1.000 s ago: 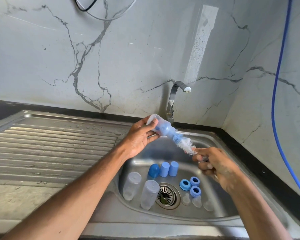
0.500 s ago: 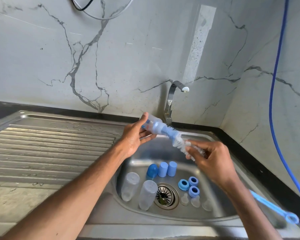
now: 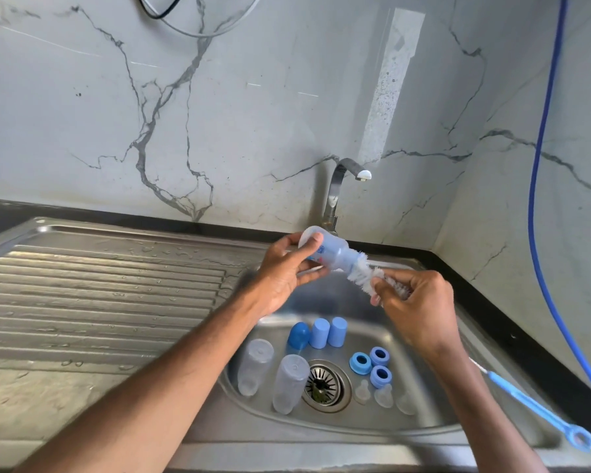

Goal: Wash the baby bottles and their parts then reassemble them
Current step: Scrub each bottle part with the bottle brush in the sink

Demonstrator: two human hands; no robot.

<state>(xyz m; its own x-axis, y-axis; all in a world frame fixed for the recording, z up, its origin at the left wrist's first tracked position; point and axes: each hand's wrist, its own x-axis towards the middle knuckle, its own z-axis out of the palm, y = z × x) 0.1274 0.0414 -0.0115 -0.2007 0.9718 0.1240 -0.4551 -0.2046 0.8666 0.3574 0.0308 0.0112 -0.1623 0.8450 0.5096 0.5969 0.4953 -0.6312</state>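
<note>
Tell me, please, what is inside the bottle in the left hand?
The brush enters the mouth of the bottle; white bristles show at the neck. How deep it reaches is hidden by the cloudy wall and the left hand.

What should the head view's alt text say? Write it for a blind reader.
The left hand grips a clear baby bottle over a steel sink while the right hand pinches a bottle brush by its bristles at the bottle's mouth. Two bottles, blue caps, blue rings and teats sit in the sink.

Clear bottle [image 3: 331, 252] sideways, white brush [image 3: 360, 274] in its mouth
</note>
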